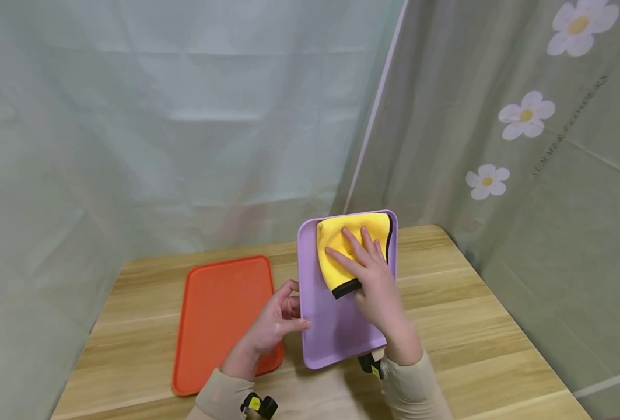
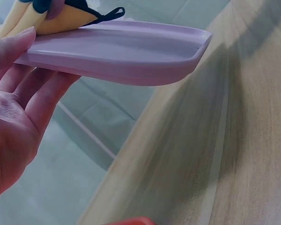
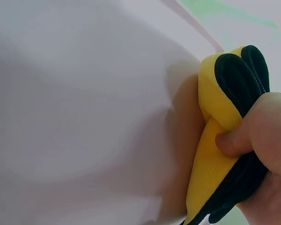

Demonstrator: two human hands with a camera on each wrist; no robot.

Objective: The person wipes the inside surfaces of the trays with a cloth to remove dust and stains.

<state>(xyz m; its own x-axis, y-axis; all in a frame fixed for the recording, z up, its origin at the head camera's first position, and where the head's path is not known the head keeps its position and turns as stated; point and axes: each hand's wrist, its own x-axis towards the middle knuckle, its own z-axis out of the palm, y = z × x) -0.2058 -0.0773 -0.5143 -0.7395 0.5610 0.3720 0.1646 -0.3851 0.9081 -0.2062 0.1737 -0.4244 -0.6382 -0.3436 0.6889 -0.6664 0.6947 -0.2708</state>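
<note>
My left hand (image 1: 275, 324) holds a rectangular lilac tray (image 1: 333, 326) aloft by its nine o'clock rim. My right hand (image 1: 378, 289) holds a black-edged yellow cloth (image 1: 338, 240) against the tray, toward twelve o'clock.

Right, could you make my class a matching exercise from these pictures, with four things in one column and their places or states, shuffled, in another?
Things
1. Red tray
2. Purple tray
3. Yellow cloth
4. Left hand

Places or states
A. black-trimmed, beneath the spread fingers of the right hand
B. gripping an edge, thumb on top
C. lying flat on the table
D. lifted above the table, with fingers beneath its edge

Right pairs: 1-C, 2-D, 3-A, 4-B
</note>
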